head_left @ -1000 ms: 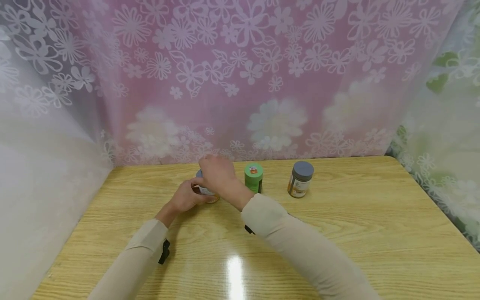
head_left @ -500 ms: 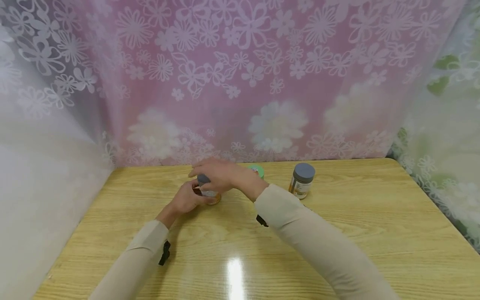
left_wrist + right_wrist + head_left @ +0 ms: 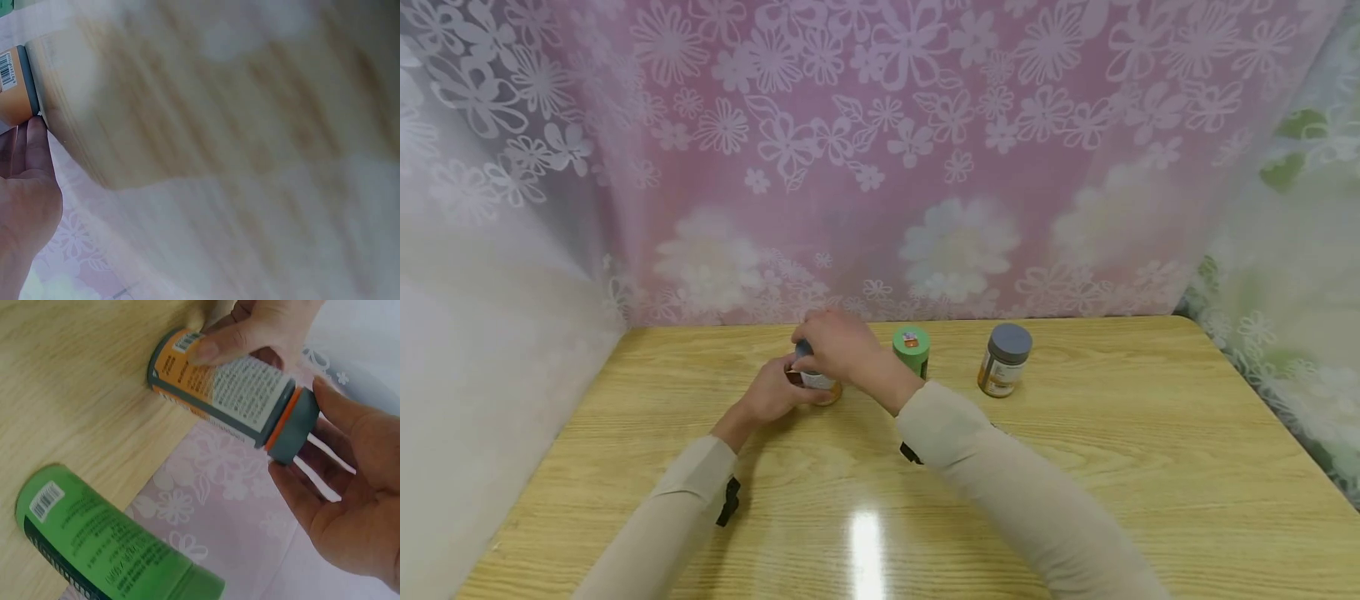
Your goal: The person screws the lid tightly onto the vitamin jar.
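A plastic jar (image 3: 818,382) with an orange and white label stands at the back left of the table. My left hand (image 3: 773,390) grips its body low down, thumb across the label in the right wrist view. The fingers of my right hand (image 3: 356,481) are round its dark grey screw lid (image 3: 294,431), and an orange ring shows just under that lid. From the head, my right hand (image 3: 838,343) covers most of the lid. In the left wrist view only the jar's base (image 3: 22,87) and part of my left hand (image 3: 28,206) appear.
Right of the held jar stands a green canister (image 3: 912,346) with a green lid, partly behind my right forearm. Farther right is a second grey-lidded jar (image 3: 1002,362). Flowered curtains (image 3: 850,167) hang behind and beside the wooden table (image 3: 1075,467).
My right hand spread its fingers and swung over the lid half a second ago, hiding much of the green canister. Now its fingers are round the lid again. My left hand stays on the jar.
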Demonstrator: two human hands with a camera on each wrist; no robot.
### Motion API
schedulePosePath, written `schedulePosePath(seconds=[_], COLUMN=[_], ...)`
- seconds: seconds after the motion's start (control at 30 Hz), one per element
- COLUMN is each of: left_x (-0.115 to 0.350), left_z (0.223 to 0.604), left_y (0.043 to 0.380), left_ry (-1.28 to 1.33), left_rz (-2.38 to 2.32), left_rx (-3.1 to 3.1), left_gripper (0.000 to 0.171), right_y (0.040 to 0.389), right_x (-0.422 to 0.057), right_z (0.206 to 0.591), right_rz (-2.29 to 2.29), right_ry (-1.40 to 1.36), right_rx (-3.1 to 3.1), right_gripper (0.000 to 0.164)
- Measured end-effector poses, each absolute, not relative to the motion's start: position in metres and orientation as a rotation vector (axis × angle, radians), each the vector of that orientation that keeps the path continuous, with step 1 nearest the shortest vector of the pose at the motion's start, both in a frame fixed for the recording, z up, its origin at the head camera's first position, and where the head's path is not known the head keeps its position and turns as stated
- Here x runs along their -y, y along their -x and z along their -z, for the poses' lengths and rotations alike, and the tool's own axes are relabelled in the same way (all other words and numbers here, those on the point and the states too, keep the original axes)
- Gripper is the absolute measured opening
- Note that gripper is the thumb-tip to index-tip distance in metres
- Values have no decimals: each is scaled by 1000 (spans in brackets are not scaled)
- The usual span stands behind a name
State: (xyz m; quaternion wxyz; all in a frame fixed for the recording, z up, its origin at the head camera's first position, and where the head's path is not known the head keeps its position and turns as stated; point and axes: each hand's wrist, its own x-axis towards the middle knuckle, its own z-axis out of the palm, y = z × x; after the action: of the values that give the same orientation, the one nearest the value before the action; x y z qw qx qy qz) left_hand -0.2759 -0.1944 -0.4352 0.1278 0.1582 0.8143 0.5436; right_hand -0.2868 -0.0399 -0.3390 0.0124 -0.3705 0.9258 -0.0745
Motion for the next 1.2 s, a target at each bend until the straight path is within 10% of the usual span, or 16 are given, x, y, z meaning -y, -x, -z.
schedulePosePath(seconds=[1.2], left_x=[195], left_z=[453], left_y=[283], left_ry=[-401], left_rz=[-1687], left_rx=[-2264], left_gripper=[44], right_y=[299], right_x=[23], right_z=[338], right_rz=[391], right_ry=[1302], right_rx=[-2623], right_gripper=[35])
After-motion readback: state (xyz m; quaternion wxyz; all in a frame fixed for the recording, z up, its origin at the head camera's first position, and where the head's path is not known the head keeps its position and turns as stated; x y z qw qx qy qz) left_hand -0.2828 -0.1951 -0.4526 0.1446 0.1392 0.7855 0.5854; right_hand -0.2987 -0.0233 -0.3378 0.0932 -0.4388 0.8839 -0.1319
